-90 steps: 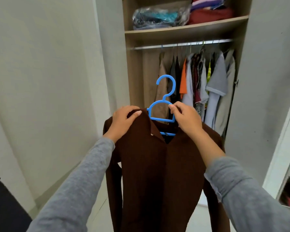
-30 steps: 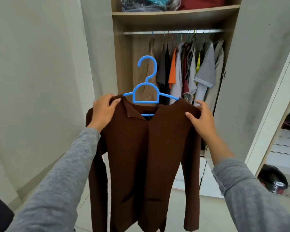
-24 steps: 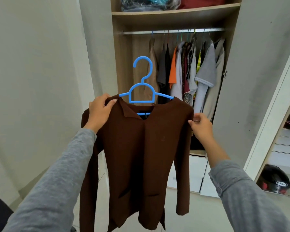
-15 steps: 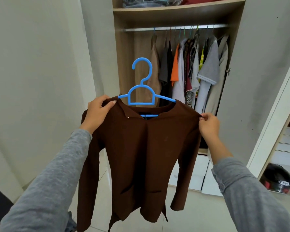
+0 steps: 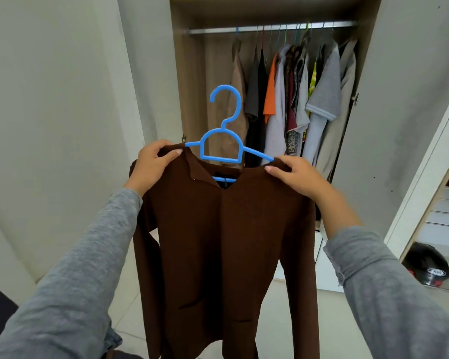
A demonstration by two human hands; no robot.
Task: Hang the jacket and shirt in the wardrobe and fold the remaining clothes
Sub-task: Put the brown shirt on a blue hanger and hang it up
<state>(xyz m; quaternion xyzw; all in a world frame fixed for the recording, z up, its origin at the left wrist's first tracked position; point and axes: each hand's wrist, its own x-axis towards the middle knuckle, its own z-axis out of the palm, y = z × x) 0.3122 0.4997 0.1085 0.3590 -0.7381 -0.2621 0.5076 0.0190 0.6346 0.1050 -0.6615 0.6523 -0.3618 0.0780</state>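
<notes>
Brown ribbed fabric fills the middle of my view: a long-sleeved brown knit shirt with a collar (image 5: 223, 242) hangs on a bright blue plastic hanger (image 5: 222, 149), held up in front of the open wooden wardrobe (image 5: 189, 73), with the hook well below the metal rail (image 5: 270, 28). The left hand (image 5: 151, 164) grips the shirt's shoulder on its side, fingers (image 5: 158, 147) curled over the top edge and thumb pressed on the front, so the hanger arm vanishes under cloth and hand there. The right hand (image 5: 296, 177) pinches the opposite shoulder between thumb and fingers (image 5: 278, 172) right where the blue arm slips under the fabric.

I see only the hanger's hook, neck loop, a stub of each arm and a short piece of lower bar at the neckline. The shirt's hem and both cuffs run off the bottom edge.

Behind it, a packed row of hanging clothes (image 5: 296, 99) overlaps so tightly that I cannot count the garments, and the shirt covers their lower ends. At lower right a dark helmet (image 5: 428, 268) sits half behind my grey sleeve (image 5: 386, 294); its label is too small to read.
</notes>
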